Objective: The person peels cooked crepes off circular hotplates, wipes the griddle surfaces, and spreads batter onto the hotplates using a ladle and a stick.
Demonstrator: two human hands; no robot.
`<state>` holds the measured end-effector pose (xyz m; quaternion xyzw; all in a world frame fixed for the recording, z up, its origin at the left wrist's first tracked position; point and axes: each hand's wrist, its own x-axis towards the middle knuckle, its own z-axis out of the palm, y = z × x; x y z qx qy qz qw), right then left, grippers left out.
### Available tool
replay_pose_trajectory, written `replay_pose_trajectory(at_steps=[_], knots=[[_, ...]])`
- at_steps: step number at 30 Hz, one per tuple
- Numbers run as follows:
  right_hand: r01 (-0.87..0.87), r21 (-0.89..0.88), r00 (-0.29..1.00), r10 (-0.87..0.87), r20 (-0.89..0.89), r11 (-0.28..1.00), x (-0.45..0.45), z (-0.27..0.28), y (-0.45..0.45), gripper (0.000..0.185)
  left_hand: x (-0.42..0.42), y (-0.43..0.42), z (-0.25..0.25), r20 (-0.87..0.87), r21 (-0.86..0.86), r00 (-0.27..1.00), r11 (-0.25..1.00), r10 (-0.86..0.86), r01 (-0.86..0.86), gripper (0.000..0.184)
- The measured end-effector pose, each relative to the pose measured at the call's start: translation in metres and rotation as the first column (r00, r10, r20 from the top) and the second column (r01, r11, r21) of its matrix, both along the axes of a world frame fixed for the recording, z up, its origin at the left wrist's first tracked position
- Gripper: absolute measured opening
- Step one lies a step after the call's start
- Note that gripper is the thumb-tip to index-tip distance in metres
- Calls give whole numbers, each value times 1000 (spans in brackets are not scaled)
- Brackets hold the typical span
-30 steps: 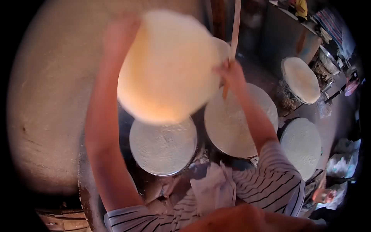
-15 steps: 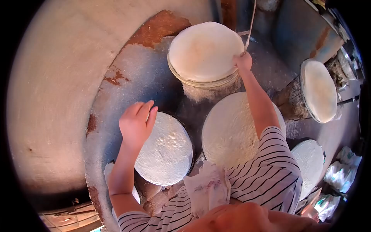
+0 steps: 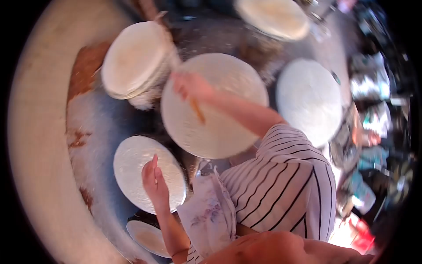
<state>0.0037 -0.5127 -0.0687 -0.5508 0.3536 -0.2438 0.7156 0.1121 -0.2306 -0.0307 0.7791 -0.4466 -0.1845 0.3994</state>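
Observation:
My right hand [image 3: 191, 86], smeared by motion, is closed around a thin stick with an orange-brown handle end [image 3: 197, 111] sticking out below the fist. It passes over a large, round, pale disc with a bumpy dough-like surface [image 3: 220, 132]. My left hand [image 3: 154, 178] holds nothing I can see; its fingers are loosely bent, the index finger and thumb stretched out. Beneath it lies a smaller white round disc [image 3: 132, 165] with the same bumpy surface. At the upper left, a smooth pale disc with a browned middle [image 3: 134, 57] rests on a round stand.
More pale discs are a white one on the right [image 3: 307, 101], one at the top [image 3: 274, 17] and a small one at the bottom [image 3: 147, 237]. A curved, rust-patched metal surface [image 3: 83, 154] runs down the left. Plastic bags [image 3: 369, 83] lie along the right edge.
My view has turned to the right, so the discs appear shifted left. My right hand has come from beside the disc on the stand to above the large disc, still with the stick.

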Motion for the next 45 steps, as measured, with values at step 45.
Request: replay_pose_trajectory(at_steps=[45], knots=[[-117, -867, 751, 614, 242, 485, 75, -71, 570, 38, -233, 426, -16, -824, -81, 164, 174, 542, -981, 16]])
